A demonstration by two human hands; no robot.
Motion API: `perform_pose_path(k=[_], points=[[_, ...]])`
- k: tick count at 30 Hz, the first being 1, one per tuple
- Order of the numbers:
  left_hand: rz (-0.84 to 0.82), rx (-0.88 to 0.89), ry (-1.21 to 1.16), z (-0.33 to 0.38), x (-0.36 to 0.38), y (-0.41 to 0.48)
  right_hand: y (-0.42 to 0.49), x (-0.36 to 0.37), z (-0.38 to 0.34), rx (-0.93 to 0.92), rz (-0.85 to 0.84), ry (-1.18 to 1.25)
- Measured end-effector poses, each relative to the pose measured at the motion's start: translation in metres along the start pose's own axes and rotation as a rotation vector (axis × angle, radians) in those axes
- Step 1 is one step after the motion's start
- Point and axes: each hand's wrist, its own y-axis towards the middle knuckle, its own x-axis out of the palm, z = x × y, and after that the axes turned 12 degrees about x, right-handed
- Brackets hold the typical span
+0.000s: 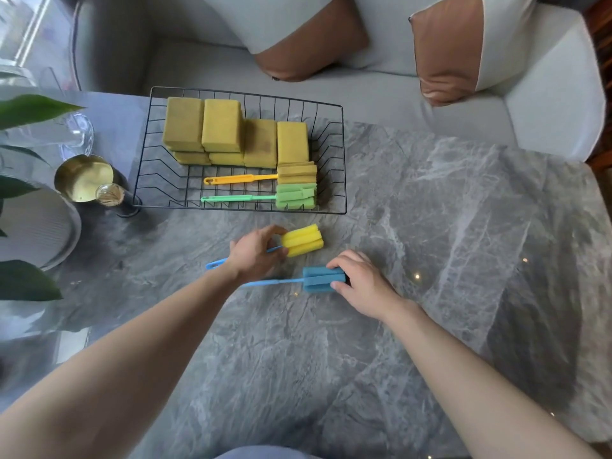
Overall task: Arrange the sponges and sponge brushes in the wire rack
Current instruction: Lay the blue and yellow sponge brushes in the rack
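Grey marble covers the desk (430, 226), with a pale sofa (546, 111) behind it. On the desk stands one black wire rack (342, 160). At its back sit olive-yellow block sponges (222, 129): four show on top, and two more edges peek out under the left pair, so at least six; I cannot tell if others lie hidden. In front of them lie two sponge brushes, handles pointing left: an orange-handled brush (241, 179) with an olive ribbed head, and a green brush (238, 198) with a green ribbed head just beside it, nearer the rack's front edge.

Two more brushes lie on the desk in front of the rack. The yellow-headed brush (303, 240) has a blue handle; the left hand (256, 255) is curled over that handle by the head, fingers closed around it. The blue brush (323, 279) lies just beside it, and the right hand (361, 283) pinches its ribbed head between thumb and fingers.

Left of the rack stand a brass cup (82, 177), a toothpick holder (111, 195) and plant leaves (26, 279).
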Motion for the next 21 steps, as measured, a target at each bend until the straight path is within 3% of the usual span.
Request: perform_pose_path(k=[6,9,15,21], points=[[0.075,0.106,0.011,0.009,0.004,-0.001,-0.002,0.005,-0.005,0.002,-0.001,0.011],[0.028,0.164,0.064,0.021,0.007,0.010,0.002,0.008,-0.008,-0.006,-0.007,-0.006],[0.015,0.125,0.010,0.023,0.006,0.016,-0.006,0.004,-0.008,-0.012,-0.052,-0.039],[-0.194,0.113,-0.010,0.029,-0.026,-0.003,-0.033,-0.047,-0.005,-0.084,-0.135,-0.092]])
